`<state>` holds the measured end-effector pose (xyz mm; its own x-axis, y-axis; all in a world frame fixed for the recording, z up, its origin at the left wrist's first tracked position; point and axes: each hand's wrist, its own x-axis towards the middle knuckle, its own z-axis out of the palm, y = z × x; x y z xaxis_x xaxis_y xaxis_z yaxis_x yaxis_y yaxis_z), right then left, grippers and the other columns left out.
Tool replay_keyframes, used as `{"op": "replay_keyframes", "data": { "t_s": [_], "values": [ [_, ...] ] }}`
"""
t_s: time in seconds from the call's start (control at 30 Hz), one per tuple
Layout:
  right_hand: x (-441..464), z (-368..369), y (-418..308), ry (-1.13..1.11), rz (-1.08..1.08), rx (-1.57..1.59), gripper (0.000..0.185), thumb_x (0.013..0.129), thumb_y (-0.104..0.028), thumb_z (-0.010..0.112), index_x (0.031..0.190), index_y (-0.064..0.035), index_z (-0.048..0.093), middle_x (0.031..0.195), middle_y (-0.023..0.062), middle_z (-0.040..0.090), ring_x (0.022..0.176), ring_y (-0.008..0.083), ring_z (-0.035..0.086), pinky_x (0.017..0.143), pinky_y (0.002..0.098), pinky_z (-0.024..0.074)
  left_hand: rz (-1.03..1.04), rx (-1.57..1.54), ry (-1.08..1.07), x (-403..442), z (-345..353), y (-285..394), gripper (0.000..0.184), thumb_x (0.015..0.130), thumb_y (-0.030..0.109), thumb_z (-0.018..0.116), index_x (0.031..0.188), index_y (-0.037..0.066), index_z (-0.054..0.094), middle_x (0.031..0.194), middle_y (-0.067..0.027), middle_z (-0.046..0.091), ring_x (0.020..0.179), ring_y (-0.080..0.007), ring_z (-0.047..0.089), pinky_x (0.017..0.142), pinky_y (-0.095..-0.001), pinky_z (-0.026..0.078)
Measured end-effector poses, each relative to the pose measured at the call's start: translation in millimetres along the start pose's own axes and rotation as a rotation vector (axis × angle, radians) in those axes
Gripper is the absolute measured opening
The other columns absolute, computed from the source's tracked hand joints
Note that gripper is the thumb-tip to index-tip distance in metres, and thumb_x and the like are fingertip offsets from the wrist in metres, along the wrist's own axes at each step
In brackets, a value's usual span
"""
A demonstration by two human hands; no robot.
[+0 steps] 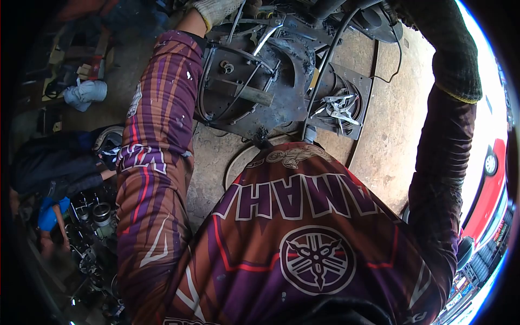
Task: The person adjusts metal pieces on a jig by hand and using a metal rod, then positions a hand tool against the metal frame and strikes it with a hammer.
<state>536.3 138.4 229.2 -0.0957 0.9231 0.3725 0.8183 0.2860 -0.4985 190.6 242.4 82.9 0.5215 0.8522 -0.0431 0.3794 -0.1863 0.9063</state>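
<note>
My left hand (216, 11), in a pale knitted work glove, reaches to the top edge of the view. A thin metal rod (235, 23) slants down beside it; whether the fingers hold it is cut off. My right hand (428, 19) wears a dark glove at the upper right, its fingers hidden at the frame edge. Between the arms lies a blackened metal work plate (292, 103), with a curved metal rod frame (203, 81), a flat bar (244, 92) and small metal rings (226, 66) on it. Locking pliers (340, 108) rest on a square plate to the right.
A dark cable (333, 49) runs down across the work plate. At the left, another person (59, 157) is low near engine parts (97, 214), and a grey cloth bundle (85, 95) lies above. A red car (487, 189) stands outside at the right.
</note>
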Motion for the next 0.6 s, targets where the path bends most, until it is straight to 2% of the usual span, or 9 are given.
{"op": "replay_keyframes", "data": {
  "t_s": [0.03,0.07,0.13,0.2,0.23,0.3,0.37,0.4,0.6],
  "values": [
    [-1,1,-2,-0.029,0.077,0.108,0.027,0.095,-0.017,0.069,0.119,-0.0037,0.071,0.104,0.0147,0.074,0.090,0.0257,0.072,0.084,0.0351,0.0592,-0.010,-0.039,-0.020,3,-1,-6,0.015,0.103,0.014,0.058,0.113,0.004,0.061,0.082,-0.0046,0.066,0.073,-0.0151,0.063,0.067,-0.0338,0.053],
    [-24,10,-50,0.065,-0.095,-0.163,0.027,0.095,-0.016,0.069,0.119,-0.0038,0.071,0.103,0.0146,0.074,0.091,0.0256,0.072,0.084,0.0351,0.0592,-0.020,-0.079,-0.040,5,-2,-10,0.016,0.103,0.014,0.057,0.115,0.004,0.061,0.083,-0.0043,0.066,0.074,-0.0147,0.063,0.068,-0.0336,0.053],
    [-36,20,-65,0.156,-0.268,-0.434,0.027,0.095,-0.016,0.069,0.119,-0.0039,0.071,0.103,0.0146,0.074,0.091,0.0256,0.072,0.084,0.0351,0.0592,-0.026,-0.099,-0.041,6,-2,-9,0.016,0.103,0.015,0.058,0.114,0.004,0.062,0.084,-0.0040,0.066,0.074,-0.0147,0.064,0.068,-0.0336,0.053],
    [-27,23,-36,0.302,-0.505,-0.445,0.028,0.094,-0.017,0.071,0.119,-0.0042,0.071,0.105,0.0151,0.074,0.093,0.0267,0.072,0.085,0.0363,0.0593,-0.030,-0.121,-0.042,5,-1,-9,0.016,0.103,0.015,0.058,0.113,0.003,0.063,0.084,-0.0038,0.066,0.075,-0.0146,0.064,0.068,-0.0336,0.053],
    [-23,22,-42,0.302,-0.507,-0.448,0.028,0.094,-0.017,0.071,0.119,-0.0042,0.071,0.105,0.0151,0.074,0.093,0.0267,0.072,0.085,0.0363,0.0593,-0.050,-0.100,-0.083,5,-2,-8,0.016,0.103,0.016,0.057,0.112,0.003,0.063,0.085,-0.0034,0.067,0.075,-0.0144,0.064,0.069,-0.0334,0.053],
    [-10,19,-64,0.116,-0.142,-0.431,0.032,0.093,-0.021,0.071,0.120,-0.0044,0.071,0.110,0.0150,0.073,0.098,0.0283,0.072,0.088,0.0374,0.0585,-0.053,-0.077,-0.123,9,-3,-8,0.017,0.104,0.017,0.057,0.110,0.003,0.064,0.085,-0.0030,0.067,0.075,-0.0142,0.064,0.069,-0.0333,0.052],
    [1,18,-79,0.060,-0.174,-0.514,0.034,0.093,-0.023,0.070,0.121,-0.0046,0.070,0.112,0.0148,0.073,0.101,0.0290,0.071,0.090,0.0379,0.0578,0.060,0.234,0.033,14,3,-20,0.017,0.104,0.018,0.056,0.107,0.004,0.065,0.084,-0.0030,0.067,0.075,-0.0143,0.064,0.071,-0.0338,0.052],
    [11,20,-71,0.046,-0.178,-0.553,0.036,0.092,-0.024,0.069,0.122,-0.0047,0.069,0.113,0.0147,0.073,0.104,0.0298,0.070,0.093,0.0384,0.0568,-0.200,-0.128,-0.015,12,6,-24,0.025,0.102,0.022,0.062,0.117,0.003,0.063,0.093,-0.0059,0.068,0.077,-0.0121,0.067,0.067,-0.0275,0.058],
    [49,25,-47,-0.020,-0.161,-0.569,0.036,0.091,-0.027,0.069,0.120,-0.0055,0.070,0.113,0.0164,0.072,0.106,0.0326,0.069,0.094,0.0399,0.0556,-0.114,-0.277,-0.077,28,0,-58,0.027,0.103,0.025,0.062,0.120,0.005,0.063,0.092,-0.0048,0.069,0.077,-0.0113,0.067,0.067,-0.0283,0.059]
  ]
}}
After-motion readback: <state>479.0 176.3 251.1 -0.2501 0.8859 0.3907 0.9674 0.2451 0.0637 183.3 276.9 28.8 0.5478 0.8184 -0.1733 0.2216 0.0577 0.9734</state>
